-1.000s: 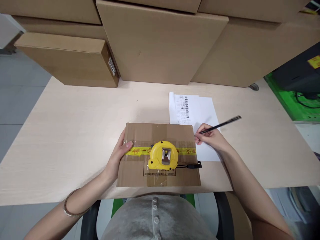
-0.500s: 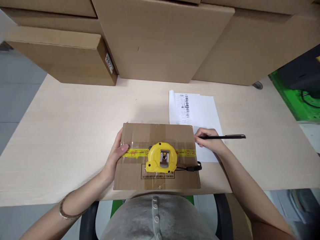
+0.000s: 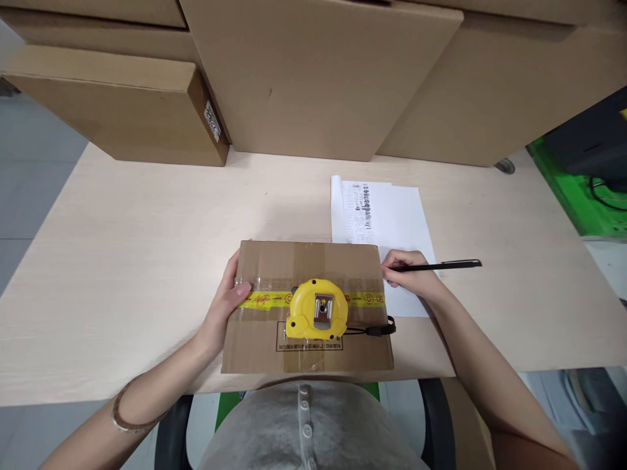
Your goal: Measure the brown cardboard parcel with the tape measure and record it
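A taped cardboard box (image 3: 259, 339) lies at the table's front edge, with a yellow tape measure (image 3: 306, 313) resting on top. The tape measure's black wrist strap (image 3: 377, 330) reaches to the box's right side. My left hand (image 3: 226, 303) grips the box's left side, thumb on top and fingers partly hidden behind it. In my right hand (image 3: 409, 271) is a black pen (image 3: 455, 264), pinched by the fingers beside the box's right edge. That hand rests on a white sheet of paper (image 3: 404, 215) partly covered by the box; the pen's tip is hidden.
Large cardboard boxes (image 3: 313, 85) stand along the back of the table (image 3: 147, 241). A flatter labelled box (image 3: 122, 117) leans at the back left. Beyond the right edge are a dark object (image 3: 588, 143) and a green surface (image 3: 563, 189). Chair arms (image 3: 435, 418) flank my body.
Almost nothing differs. The view has shifted very slightly, and the pen's tilt has changed a little; the box, tape measure and left hand hold their places.
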### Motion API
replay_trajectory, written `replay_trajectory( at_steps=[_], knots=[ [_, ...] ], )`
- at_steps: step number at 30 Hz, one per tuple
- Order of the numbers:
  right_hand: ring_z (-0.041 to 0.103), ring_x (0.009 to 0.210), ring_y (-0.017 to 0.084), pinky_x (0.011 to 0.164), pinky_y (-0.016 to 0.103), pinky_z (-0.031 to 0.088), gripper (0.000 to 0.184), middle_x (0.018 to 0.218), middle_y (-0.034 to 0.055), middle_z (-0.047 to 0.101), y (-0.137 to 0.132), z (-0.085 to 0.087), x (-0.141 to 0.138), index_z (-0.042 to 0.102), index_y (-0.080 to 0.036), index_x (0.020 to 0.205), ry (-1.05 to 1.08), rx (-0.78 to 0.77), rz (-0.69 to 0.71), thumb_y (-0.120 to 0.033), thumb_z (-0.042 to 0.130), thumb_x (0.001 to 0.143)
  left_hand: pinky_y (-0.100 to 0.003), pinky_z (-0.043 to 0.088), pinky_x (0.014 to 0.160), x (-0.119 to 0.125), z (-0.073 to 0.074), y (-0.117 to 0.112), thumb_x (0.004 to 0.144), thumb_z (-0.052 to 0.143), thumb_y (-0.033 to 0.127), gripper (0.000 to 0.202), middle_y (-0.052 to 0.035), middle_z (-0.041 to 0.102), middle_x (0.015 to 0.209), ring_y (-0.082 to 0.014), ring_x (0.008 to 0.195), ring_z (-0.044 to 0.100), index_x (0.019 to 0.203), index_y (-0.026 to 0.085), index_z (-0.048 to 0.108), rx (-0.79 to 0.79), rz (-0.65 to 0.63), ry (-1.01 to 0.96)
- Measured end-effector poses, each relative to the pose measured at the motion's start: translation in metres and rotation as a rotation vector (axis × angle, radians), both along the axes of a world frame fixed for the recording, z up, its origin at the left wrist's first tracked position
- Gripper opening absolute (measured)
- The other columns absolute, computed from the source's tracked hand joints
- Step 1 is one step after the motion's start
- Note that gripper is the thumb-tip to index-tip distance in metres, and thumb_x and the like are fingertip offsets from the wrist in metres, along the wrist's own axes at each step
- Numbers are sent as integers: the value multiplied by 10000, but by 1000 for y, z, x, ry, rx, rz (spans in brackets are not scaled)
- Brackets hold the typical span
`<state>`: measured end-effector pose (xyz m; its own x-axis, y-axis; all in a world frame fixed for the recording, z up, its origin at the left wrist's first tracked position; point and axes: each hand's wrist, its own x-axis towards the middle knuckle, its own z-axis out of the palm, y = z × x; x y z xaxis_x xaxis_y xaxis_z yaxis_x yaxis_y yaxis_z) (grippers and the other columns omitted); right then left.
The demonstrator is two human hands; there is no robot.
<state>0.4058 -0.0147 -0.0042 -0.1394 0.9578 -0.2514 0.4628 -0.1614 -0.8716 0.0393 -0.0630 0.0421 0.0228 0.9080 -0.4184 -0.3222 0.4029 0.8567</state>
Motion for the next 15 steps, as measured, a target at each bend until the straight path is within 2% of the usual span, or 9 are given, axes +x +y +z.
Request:
replay_trajectory(
  at_steps=[7, 15],
  knots=[
    [473, 420, 120, 451, 270, 360, 397, 453, -15, 552, 0, 2, 1, 564, -237, 577, 3, -1, -4, -481, 822, 755, -418, 606, 979, 0, 0, 1, 765, 822, 508, 738, -49, 701, 1428, -383, 1304, 662, 1442, 308, 608, 10, 2, 5],
    [473, 434, 116, 473, 266, 360, 387, 456, -9, 554, 1, 2, 0, 563, -230, 578, 9, -7, 2, -473, 801, 764, -415, 581, 1029, -2, -5, 1, 771, 817, 521, 770, -48, 665, 1478, -373, 1347, 630, 1470, 301, 580, 22, -20, -8]
  ],
)
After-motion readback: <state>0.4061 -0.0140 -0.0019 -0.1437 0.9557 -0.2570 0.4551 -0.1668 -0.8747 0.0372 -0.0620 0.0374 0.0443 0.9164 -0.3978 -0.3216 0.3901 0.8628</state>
